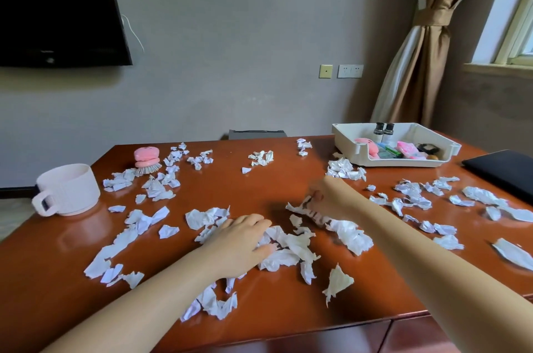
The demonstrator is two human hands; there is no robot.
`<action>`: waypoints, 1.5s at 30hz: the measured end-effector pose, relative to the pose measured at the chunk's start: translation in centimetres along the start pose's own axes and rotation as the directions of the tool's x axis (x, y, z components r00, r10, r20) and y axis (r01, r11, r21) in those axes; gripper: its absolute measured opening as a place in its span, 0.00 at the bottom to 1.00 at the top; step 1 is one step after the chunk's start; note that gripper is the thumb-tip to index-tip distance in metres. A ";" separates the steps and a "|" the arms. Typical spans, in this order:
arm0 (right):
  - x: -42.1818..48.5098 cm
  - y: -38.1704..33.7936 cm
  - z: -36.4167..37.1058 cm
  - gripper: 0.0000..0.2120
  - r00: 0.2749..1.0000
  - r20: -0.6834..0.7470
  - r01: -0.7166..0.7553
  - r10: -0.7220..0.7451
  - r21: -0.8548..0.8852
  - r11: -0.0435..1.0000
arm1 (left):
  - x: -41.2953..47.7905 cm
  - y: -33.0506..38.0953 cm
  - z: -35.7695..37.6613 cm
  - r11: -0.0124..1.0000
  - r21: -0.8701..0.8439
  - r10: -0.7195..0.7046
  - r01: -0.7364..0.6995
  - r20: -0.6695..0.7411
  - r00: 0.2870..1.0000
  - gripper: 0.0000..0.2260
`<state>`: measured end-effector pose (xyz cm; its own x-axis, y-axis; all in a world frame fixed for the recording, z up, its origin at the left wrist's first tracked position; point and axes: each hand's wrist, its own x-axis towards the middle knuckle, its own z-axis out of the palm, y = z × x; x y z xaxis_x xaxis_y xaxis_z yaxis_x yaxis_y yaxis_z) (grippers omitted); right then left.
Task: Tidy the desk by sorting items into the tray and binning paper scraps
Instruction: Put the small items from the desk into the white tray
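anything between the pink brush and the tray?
Only loose paper scraps lie along the desk between the brush and the tray; lifted over them, nothing visible blocks it. Both hands are nearer, on scraps.

We can read no text, brand or number here: dark marks on the paper scraps [314, 215] at centre frame are blurred, and items in the tray [346, 148] at right show no legible labels.

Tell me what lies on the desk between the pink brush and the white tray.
In the head view, paper scraps lie scattered between the pink brush and the white tray, in separate small clusters with bare wood between them.
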<state>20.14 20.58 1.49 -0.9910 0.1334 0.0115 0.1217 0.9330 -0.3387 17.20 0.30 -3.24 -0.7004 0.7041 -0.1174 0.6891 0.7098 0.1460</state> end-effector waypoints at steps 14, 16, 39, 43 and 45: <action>7.3 -7.4 1.0 0.12 0.985 -0.097 0.157 -0.145 0.136 0.978 | 0.7 -10.6 -5.1 0.966 -0.073 -0.257 0.248 -0.175 0.950 0.24; 8.8 -8.4 1.3 0.11 0.982 -0.095 0.175 -0.163 0.144 0.974 | 1.3 -13.2 -5.6 0.942 -0.061 -0.334 0.329 -0.219 0.917 0.24; 17.4 -9.3 4.2 0.10 0.982 -0.054 0.190 -0.184 0.147 0.971 | 10.1 -27.2 -7.2 0.711 -0.337 -0.702 0.617 -0.388 0.597 0.18; 16.4 -9.5 3.3 0.10 0.977 -0.083 0.206 -0.195 0.157 0.966 | 9.1 -26.2 -8.1 0.747 -0.435 -0.662 0.503 -0.409 0.629 0.19; 15.9 -9.5 2.5 0.09 0.974 -0.100 0.216 -0.202 0.155 0.964 | 8.5 -25.1 -8.7 0.775 -0.443 -0.624 0.450 -0.425 0.656 0.24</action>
<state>3.11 13.04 2.50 -0.9844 -0.0247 0.1740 -0.1051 0.8763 -0.4701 -7.65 -11.76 0.65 -0.9684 0.0102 0.2491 0.1365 0.8578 0.4955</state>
